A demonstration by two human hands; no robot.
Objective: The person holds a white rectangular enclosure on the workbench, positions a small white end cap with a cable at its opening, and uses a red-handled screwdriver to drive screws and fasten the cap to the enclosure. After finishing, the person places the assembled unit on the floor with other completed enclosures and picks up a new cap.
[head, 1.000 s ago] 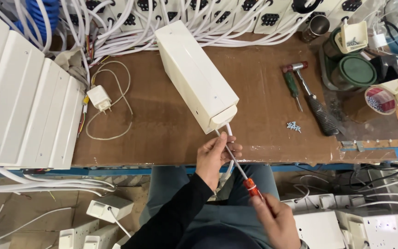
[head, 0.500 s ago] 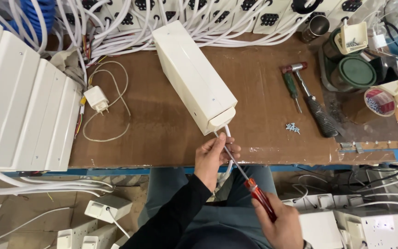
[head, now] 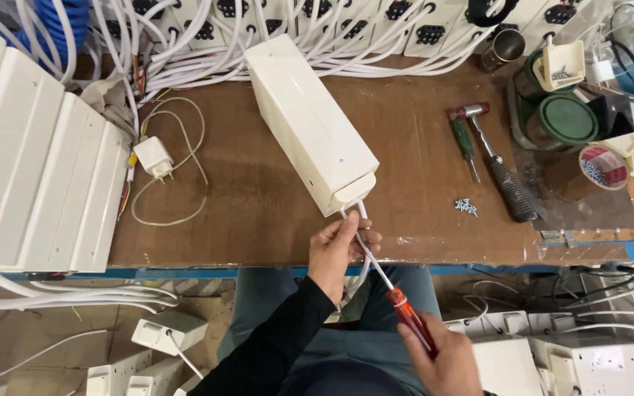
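While the cream plastic housing (head: 310, 125) lies angled on the brown counter (head: 258, 213), left hand (head: 339, 249) pinches its white cable (head: 362, 220) and right hand (head: 438, 356) is wrapped around a red-handled screwdriver (head: 394, 297) poking its near end. Hammer (head: 494, 161) sits off right.

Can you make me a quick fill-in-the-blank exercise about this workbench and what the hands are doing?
1. The right hand grips a screwdriver with a ____ handle.
2. The left hand pinches the white cable below the cream ____.
3. Beside the green screwdriver on the table lies a ____.

Missing words: red; box; hammer
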